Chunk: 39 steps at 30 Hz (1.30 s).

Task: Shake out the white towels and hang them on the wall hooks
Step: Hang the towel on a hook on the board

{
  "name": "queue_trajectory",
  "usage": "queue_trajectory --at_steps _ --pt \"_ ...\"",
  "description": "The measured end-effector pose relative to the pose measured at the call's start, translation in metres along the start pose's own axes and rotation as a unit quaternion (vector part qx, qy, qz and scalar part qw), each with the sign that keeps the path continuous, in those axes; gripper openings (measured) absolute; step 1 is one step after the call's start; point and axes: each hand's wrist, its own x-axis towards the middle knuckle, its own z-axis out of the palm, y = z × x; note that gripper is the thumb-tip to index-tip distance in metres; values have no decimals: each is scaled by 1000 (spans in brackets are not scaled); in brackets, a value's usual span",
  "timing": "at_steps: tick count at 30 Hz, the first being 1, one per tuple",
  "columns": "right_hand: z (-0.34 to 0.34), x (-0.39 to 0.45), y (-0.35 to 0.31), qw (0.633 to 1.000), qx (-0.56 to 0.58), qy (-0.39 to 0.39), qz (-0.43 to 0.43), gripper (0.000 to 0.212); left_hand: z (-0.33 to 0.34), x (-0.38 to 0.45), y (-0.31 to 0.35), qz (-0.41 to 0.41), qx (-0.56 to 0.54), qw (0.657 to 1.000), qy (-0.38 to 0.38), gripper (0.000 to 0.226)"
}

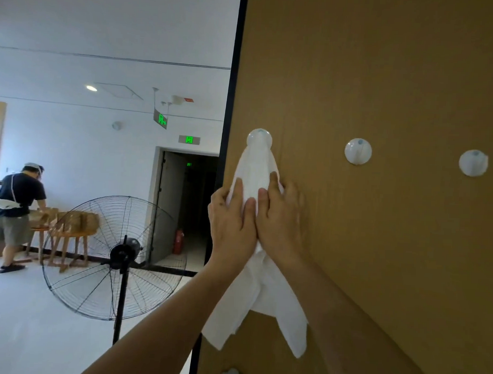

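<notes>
White soft cloth towel [254,170] hangs from the leftmost round white plastic wall hook [259,137], close to the left edge of the tan wooden wall panel [383,79]. We see its top gathered narrow under the hook, and its lower part spreading into two loose pointed flaps below our wrists. We press both hands flat against the towel's middle, side by side and touching each other along the inner edges. Our left hand [231,217] lies on the left half of the cloth, fingers pointing up towards the hook, with its outer edge reaching the panel's left edge. Our right hand [280,216] lies on the right half, fingers also up, partly on the cloth and partly on the bare panel. Neither hand grips; the fingers are stretched out and rest on the fabric.

To the right on the same panel, two more round white plastic hooks, the middle hook [357,151] and the right hook [473,163], sit in a row, both bare. A black vertical frame strip [232,102] runs down the panel's left edge. Beyond it we see a black metal standing fan [117,258] on the pale floor, and well behind it another person [14,206] bending over a wooden table [71,222].
</notes>
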Motion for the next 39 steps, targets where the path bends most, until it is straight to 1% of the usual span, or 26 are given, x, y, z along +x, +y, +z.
queue_trajectory --at_steps 1,3,6,7,8,12,14,16,18,20,22,25,27,31,34,39 --pt "1 -6 4 1000 -29 -5 -7 61 0 -6 -3 4 28 1000 3 59" --pt "3 -17 7 999 -44 -21 -3 59 -2 -17 -7 13 78 997 -9 58" --pt "9 -36 6 998 -30 -48 19 62 -9 -29 -9 8 108 993 -39 55" --pt "10 -43 6 998 -8 -58 27 62 -12 -34 -8 -1 115 992 -53 56" --pt "10 -51 6 997 24 -66 33 61 -16 -39 -6 -22 107 992 -68 56" --pt "7 -77 14 987 129 -91 20 58 -38 -55 7 -144 -9 982 -121 54" --pt "1 -88 18 978 172 -115 30 61 -52 -64 16 -177 -31 975 -131 49" --pt "-7 -99 22 966 211 -139 50 63 -64 -75 23 -212 -52 966 -137 39" --pt "-14 -110 25 961 218 -156 63 64 -72 -87 27 -242 -50 960 -134 31" --pt "-20 -124 28 957 213 -180 81 63 -81 -104 32 -264 -38 955 -132 30" --pt "-25 -140 30 949 216 -204 102 63 -89 -120 36 -273 -20 952 -137 32" --pt "-31 -163 31 939 224 -229 123 64 -102 -137 41 -289 14 944 -156 43" --pt "-36 -177 29 938 213 -238 137 65 -109 -145 42 -302 13 939 -167 48" --pt "-43 -194 20 937 204 -231 161 66 -125 -153 41 -306 8 937 -169 55" --pt "-52 -204 6 942 170 -217 189 66 -138 -157 35 -286 8 937 -202 56" --pt "-68 -233 -28 953 100 -196 207 63 -161 -160 33 -259 19 929 -262 60"
